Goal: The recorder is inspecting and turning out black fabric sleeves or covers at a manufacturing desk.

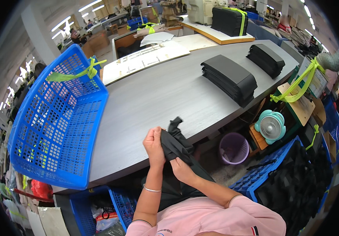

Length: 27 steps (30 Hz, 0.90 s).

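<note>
Above the near edge of the grey table (138,98), a piece of black fabric (174,142) is bunched between my two hands. The fingers of my left hand (153,144) are curled closed around its left edge. My right hand (182,169) pinches the lower part from beneath, its fingertips partly hidden by the folds. One narrow end of the cloth sticks up past my hands. Two stacks of black folded pieces, a larger stack (229,78) and a smaller stack (266,59), lie on the far right of the table.
On the table's left sits a blue basket (55,129), tipped on its side. At right, a blue crate (256,177) holds black fabric, near a purple bin (233,148) and a teal fan (271,126). Another blue crate (87,208) stands below the table. White boards (146,62) lie along the far edge.
</note>
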### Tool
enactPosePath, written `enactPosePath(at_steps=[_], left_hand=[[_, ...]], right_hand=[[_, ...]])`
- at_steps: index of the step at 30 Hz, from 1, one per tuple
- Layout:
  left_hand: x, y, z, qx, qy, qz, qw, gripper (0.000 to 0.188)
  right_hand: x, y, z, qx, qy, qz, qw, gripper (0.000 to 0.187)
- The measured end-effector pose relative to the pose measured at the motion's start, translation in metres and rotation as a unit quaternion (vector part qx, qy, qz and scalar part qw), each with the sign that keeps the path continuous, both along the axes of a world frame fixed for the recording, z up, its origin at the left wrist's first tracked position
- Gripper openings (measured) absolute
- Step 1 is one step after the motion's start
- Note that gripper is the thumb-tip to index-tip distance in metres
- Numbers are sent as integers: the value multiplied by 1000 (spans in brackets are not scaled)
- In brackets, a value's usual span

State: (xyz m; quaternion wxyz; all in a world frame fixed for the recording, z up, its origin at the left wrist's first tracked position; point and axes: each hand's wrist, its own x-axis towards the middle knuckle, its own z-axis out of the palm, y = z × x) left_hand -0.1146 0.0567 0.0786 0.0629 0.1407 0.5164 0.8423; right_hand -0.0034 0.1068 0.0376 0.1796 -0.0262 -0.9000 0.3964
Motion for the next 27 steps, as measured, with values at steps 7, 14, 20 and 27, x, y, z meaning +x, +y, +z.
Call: enactPosePath(at_steps=[7, 14, 20, 27], left_hand=[[-77, -48, 17, -68, 5, 138, 988, 27], [12, -22, 37, -209, 199, 7, 957, 13], [56, -12, 50, -211, 269, -92, 935, 7], [29, -40, 24, -213, 64, -53, 974, 17]], right_hand=[[76, 20, 31, -282, -52, 189, 939, 18], [59, 66, 43, -141, 101, -102, 980, 58], [26, 68, 58, -84, 141, -156, 974, 33], [45, 68, 45, -672, -49, -5, 739, 11]])
